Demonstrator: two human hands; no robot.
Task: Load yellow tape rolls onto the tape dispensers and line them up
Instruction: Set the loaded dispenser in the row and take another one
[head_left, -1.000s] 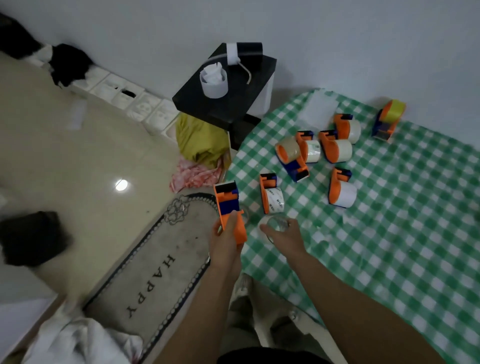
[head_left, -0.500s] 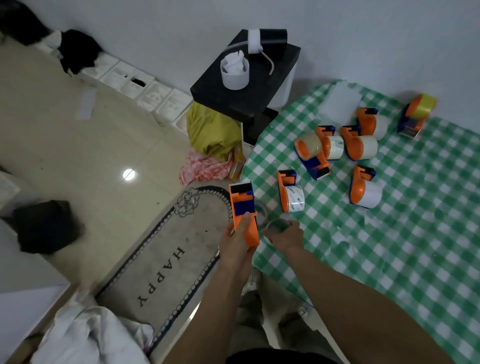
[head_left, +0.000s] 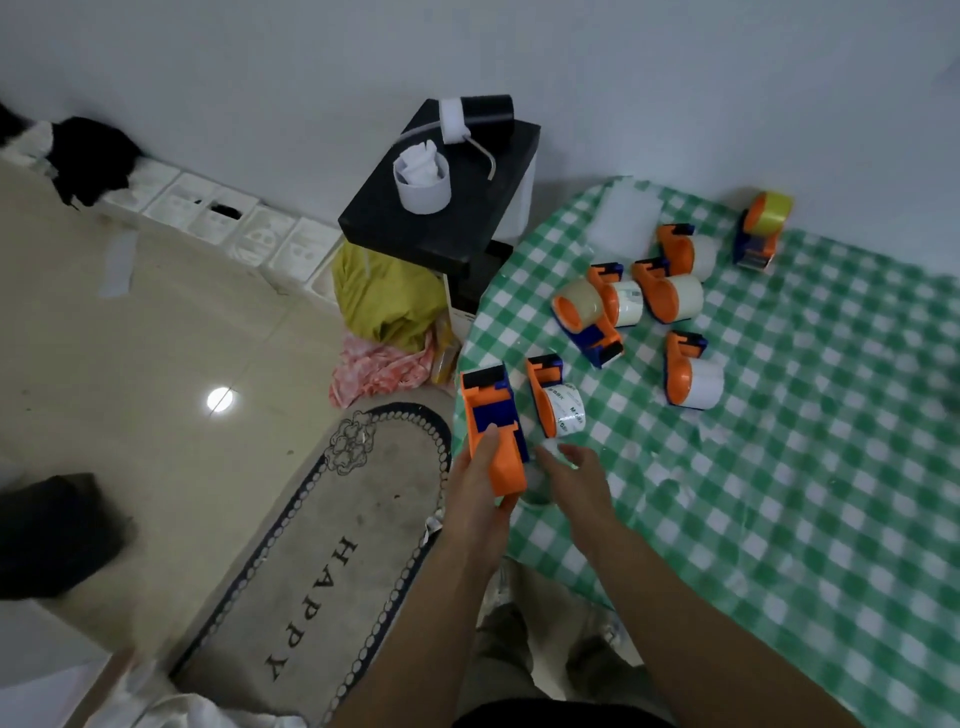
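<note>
Spotting a white cup (head_left: 422, 187) stuffed with crumpled paper on the black stand (head_left: 415, 234). The yellow tape roll (head_left: 775, 212) sits on a far dispenser (head_left: 753, 249), well apart from my hands. My left hand (head_left: 478, 504) grips an orange-and-blue dispenser (head_left: 493, 436), thumb along its side. My right hand (head_left: 574, 475) is just beside it, fingers loosely spread and blurred, so I can't tell if it holds anything.
</note>
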